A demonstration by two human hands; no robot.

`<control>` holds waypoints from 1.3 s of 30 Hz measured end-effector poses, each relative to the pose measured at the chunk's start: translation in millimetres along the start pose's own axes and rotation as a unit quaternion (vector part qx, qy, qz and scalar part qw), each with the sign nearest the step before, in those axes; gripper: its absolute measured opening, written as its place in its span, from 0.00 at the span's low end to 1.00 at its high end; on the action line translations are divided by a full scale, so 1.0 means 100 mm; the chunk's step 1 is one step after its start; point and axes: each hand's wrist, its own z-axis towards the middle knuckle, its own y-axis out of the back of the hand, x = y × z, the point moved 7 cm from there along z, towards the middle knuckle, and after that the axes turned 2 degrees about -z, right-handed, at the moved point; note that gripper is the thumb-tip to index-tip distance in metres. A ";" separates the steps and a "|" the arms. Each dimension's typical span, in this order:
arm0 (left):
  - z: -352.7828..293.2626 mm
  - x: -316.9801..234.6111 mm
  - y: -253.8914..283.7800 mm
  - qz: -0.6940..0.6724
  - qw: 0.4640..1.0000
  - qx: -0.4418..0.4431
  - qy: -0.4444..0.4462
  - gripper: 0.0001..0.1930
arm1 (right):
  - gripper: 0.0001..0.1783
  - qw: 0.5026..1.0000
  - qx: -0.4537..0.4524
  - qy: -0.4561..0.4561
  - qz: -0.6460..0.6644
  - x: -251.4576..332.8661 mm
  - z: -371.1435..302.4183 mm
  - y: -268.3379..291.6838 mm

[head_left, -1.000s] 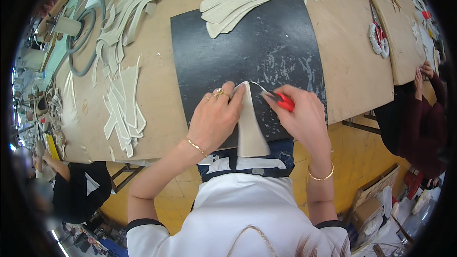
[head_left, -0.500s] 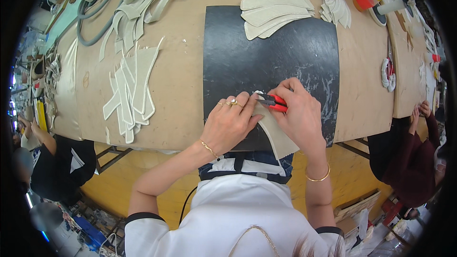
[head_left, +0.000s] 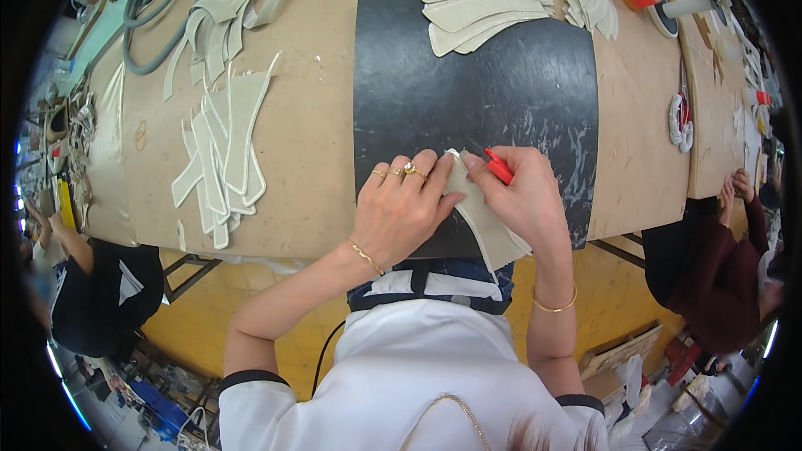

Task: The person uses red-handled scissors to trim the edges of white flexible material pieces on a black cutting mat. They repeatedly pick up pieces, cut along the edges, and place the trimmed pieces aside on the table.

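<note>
A beige piece of flat, matt, fabric-like material lies just below the frame's centre, narrow at the top and flaring downward, with a pale curved edge. The left hand has its fingers close together at the narrow end, the thumb along the edge; whether they pinch or only press, I cannot tell. The right hand curls its fingers around red-handled snips near that end. Beneath is a smooth black mat, scuffed pale at right, on a tan table. Rounded panels overlap at the mat's top edge; a fanned pile lies at left, curved strips and a ribbed grey hose at upper left. Yellow floor shows below; a person in maroon is at right.
</note>
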 end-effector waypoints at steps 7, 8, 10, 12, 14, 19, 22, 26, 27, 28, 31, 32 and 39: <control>0.02 -0.01 -0.01 0.011 0.999 0.030 0.001 0.21 | 0.17 0.999 0.004 0.004 -0.040 -0.05 -0.07 -0.04; 0.03 0.00 0.00 0.008 1.000 0.028 0.001 0.20 | 0.16 0.999 0.002 0.006 -0.042 -0.04 -0.07 -0.04; 0.03 0.00 0.01 0.003 1.000 0.023 0.001 0.20 | 0.14 0.999 0.003 0.004 -0.050 -0.03 -0.07 -0.04; 0.03 -0.01 0.01 0.006 1.000 0.024 0.000 0.20 | 0.13 0.998 0.012 -0.004 -0.059 -0.04 -0.07 -0.06; 0.03 -0.01 0.01 0.009 1.000 0.025 -0.003 0.20 | 0.12 0.998 0.016 -0.001 -0.064 -0.03 -0.06 -0.06; 0.03 -0.02 0.00 0.019 1.000 0.023 -0.011 0.19 | 0.12 0.998 0.007 0.009 -0.066 0.00 -0.05 -0.04; 0.03 -0.01 -0.02 0.030 0.998 0.041 -0.028 0.21 | 0.12 0.998 0.006 0.003 -0.070 -0.02 -0.05 -0.04; 0.03 0.01 -0.02 0.037 0.997 0.061 -0.027 0.22 | 0.11 0.997 -0.016 0.021 -0.077 -0.03 -0.10 -0.05; 0.03 0.02 -0.01 0.038 0.997 0.066 -0.021 0.22 | 0.11 0.996 -0.030 0.033 -0.079 -0.04 -0.13 -0.04; 0.03 0.04 -0.01 0.035 0.997 0.070 -0.013 0.23 | 0.13 0.995 -0.041 0.041 -0.078 -0.06 -0.18 -0.03; -0.01 0.01 -0.03 0.056 0.993 0.102 -0.016 0.29 | 0.11 0.998 0.000 0.007 -0.069 -0.30 -0.44 0.03; -0.03 0.00 -0.04 0.056 0.993 0.101 -0.016 0.31 | 0.10 0.999 0.017 -0.027 -0.023 -0.42 -0.55 0.04; -0.06 -0.08 -0.09 0.119 0.983 0.121 -0.073 0.32 | 0.14 0.986 0.057 -0.118 0.100 -1.01 -1.11 0.07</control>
